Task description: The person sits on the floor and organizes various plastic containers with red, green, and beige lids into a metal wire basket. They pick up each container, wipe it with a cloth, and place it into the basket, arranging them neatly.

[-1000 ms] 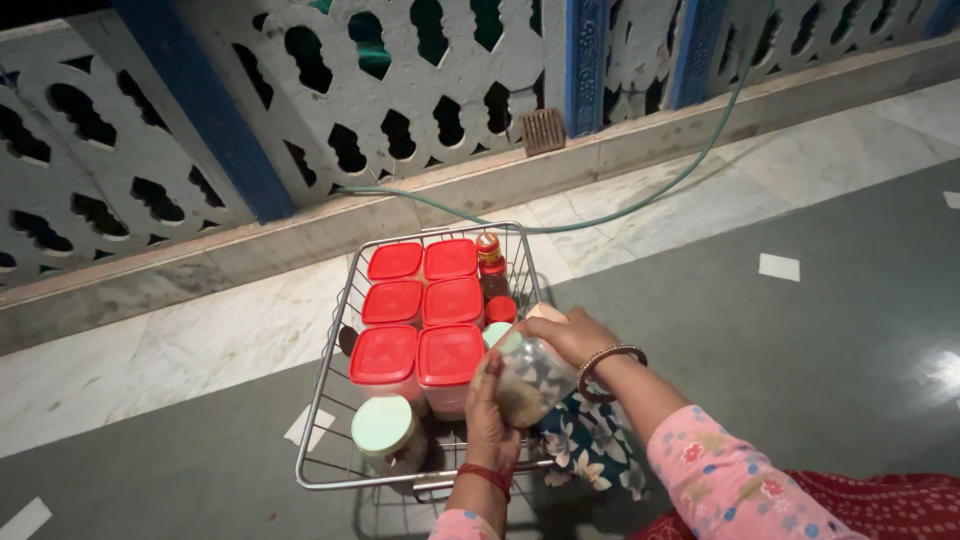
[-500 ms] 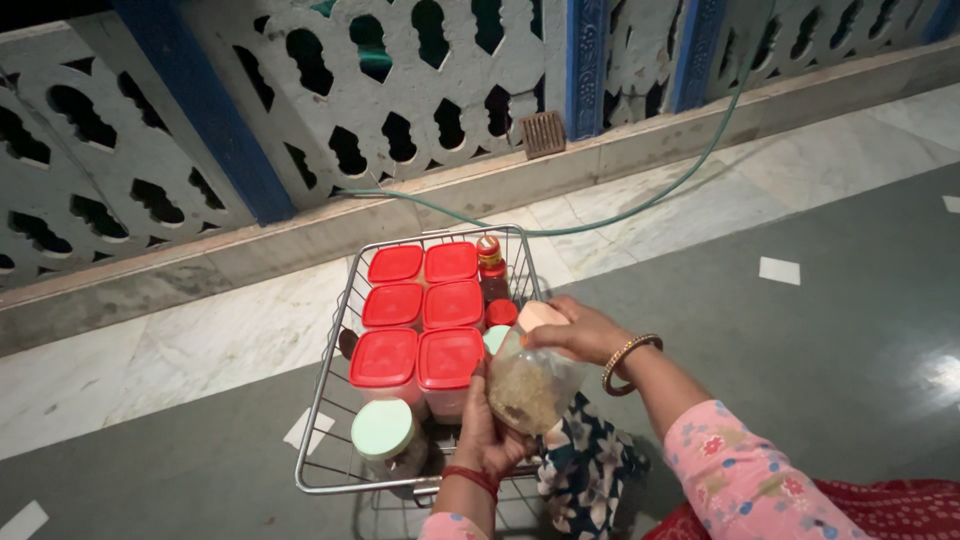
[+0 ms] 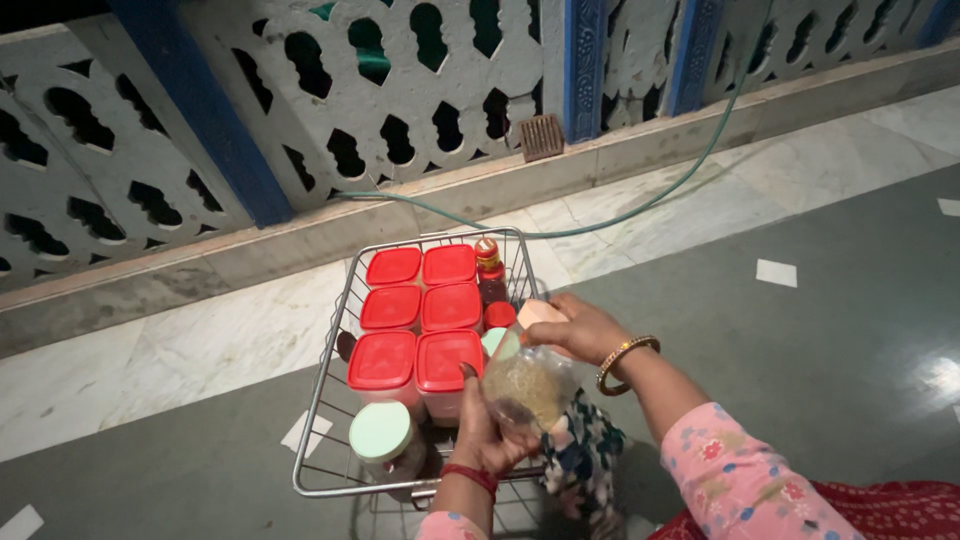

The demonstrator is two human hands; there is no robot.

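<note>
Jar (image 3: pixel 530 380) of clear plastic, filled with brownish grains and closed by a pale peach lid (image 3: pixel 542 313), is held tilted over the near right corner of the wire basket (image 3: pixel 325 385). Left hand (image 3: pixel 478 428) grips its bottom from below; right hand (image 3: pixel 582 328) closes around the lid.

Red lids (image 3: pixel 415 360), pale green lid (image 3: pixel 379 432), pink floral sleeve (image 3: pixel 740 480), blue-flowered cloth (image 3: pixel 580 455).
</note>
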